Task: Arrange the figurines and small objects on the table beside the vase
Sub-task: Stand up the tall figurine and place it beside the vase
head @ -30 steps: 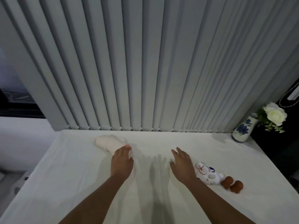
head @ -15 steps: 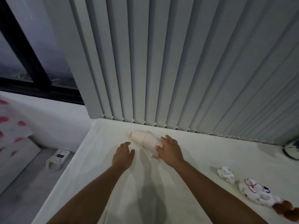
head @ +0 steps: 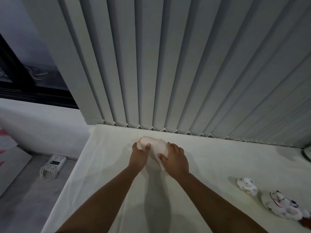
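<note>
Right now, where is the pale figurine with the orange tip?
Head view: the pale figurine lies on its side at the table's far edge below the blinds, gripped between the left hand and right hand.

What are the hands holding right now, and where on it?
Both hold the pale figurine lying on the table: the left hand around its narrow, orange-tipped end, the right hand over its wider end.
</note>
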Tool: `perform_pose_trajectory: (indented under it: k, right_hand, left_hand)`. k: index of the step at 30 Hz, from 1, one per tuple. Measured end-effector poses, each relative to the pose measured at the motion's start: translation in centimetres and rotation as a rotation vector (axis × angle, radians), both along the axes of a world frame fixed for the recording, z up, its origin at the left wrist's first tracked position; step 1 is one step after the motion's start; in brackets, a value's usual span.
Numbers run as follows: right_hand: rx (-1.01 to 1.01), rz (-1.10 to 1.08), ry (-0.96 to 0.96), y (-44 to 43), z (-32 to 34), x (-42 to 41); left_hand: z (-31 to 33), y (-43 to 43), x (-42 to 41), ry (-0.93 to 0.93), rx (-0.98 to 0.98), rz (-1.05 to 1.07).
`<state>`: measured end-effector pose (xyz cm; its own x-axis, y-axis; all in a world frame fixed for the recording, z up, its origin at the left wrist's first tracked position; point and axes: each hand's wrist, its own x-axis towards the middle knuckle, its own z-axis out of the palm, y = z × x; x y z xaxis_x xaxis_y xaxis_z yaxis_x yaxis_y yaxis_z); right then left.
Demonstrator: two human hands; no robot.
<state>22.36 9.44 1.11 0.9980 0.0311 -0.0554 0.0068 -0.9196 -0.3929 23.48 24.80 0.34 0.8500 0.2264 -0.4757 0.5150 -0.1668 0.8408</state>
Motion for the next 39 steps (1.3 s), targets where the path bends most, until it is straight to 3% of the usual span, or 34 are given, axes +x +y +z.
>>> perform_pose_trajectory:
  k: [4, 14, 25, 33, 39]
  right_hand:
    - [0.098, -0.046, -0.066, -0.3, -0.2, -0.7]
    - [0.273, -0.150, -0.031, -0.9, -0.5, -2.3]
    - [0.173, -0.187, -0.154, -1.2, 0.1, -6.9]
    - [0.321, -0.208, -0.031, -3.2, 1.8, -8.0]
    - [0.320, -0.241, -0.112, -3.8, 1.9, -10.7]
  left_hand:
    - [-0.7, -1.1, 1.7, 0.031, -0.136, 0.089]
    - [0.4, -2.5, 1.1, -0.051, -0.128, -0.003]
    - [2.1, -1.9, -1.9, -0.066, -0.111, -0.219]
    - [4.6, -2.6, -3.8, -0.153, -0.100, -0.328]
    - [6.4, -4.8, -5.9, -0.252, -0.117, -0.340]
